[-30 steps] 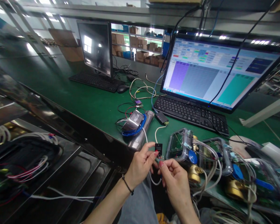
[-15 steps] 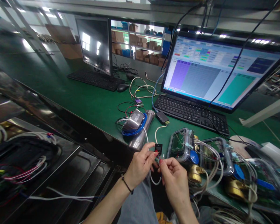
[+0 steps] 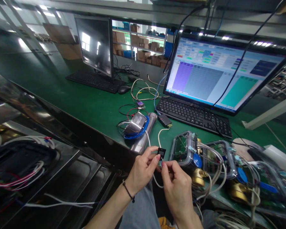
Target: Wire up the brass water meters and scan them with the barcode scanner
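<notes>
Fingers of your left hand (image 3: pixel 141 170) pinch the small black module (image 3: pixel 161 153) at the bench's near edge; your right hand (image 3: pixel 177 187) closes on the tiny connector (image 3: pixel 160 163) just beneath it. Clear-lidded meters (image 3: pixel 184 149) crowd the right. Beyond, open green mat (image 3: pixel 85 101) reaches the keyboard (image 3: pixel 193 116).

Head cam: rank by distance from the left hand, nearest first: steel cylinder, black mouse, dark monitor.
From the left hand:
1. Steel cylinder, just above the hand at the bench edge.
2. Black mouse, farther back on the green mat, slightly left.
3. Dark monitor, farthest, at the back left.
</notes>
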`<state>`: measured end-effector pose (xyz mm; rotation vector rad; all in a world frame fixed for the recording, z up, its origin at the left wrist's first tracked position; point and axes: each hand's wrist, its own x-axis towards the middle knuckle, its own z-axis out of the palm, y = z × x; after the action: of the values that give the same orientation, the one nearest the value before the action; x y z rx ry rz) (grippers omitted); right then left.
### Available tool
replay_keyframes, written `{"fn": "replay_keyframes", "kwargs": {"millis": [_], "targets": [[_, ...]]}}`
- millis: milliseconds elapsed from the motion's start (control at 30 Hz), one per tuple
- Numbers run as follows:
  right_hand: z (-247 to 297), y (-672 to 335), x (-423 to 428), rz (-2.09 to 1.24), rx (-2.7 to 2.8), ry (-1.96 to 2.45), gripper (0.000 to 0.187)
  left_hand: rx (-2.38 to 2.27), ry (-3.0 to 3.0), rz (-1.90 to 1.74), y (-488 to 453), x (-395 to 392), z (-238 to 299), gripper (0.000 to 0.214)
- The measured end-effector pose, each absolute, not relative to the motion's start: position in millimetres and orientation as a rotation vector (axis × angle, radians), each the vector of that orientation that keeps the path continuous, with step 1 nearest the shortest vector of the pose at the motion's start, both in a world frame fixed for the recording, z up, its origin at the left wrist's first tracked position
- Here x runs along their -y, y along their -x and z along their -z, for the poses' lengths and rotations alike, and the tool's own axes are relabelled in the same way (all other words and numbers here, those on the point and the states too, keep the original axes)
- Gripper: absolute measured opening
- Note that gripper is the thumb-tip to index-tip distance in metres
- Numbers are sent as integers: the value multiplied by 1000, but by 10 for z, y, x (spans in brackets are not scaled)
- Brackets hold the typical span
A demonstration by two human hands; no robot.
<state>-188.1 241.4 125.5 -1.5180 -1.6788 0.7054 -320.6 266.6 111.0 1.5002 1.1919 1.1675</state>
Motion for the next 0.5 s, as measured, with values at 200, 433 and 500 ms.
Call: {"fn": "replay_keyframes", "kwargs": {"millis": [200, 433, 500], "targets": [[-1247, 1888, -2474, -507, 1751, 1546, 22, -1223, -1629, -1191, 3212, -2678, -1040, 22], [-1222, 1948, -2498, -378, 1754, 1535, 22, -1255, -1760, -1242, 3212, -2684, -977, 26], [-1214, 1955, -2507, -364, 1764, 1544, 22, -1269, -1775, -1227, 3213, -2684, -982, 26]]}}
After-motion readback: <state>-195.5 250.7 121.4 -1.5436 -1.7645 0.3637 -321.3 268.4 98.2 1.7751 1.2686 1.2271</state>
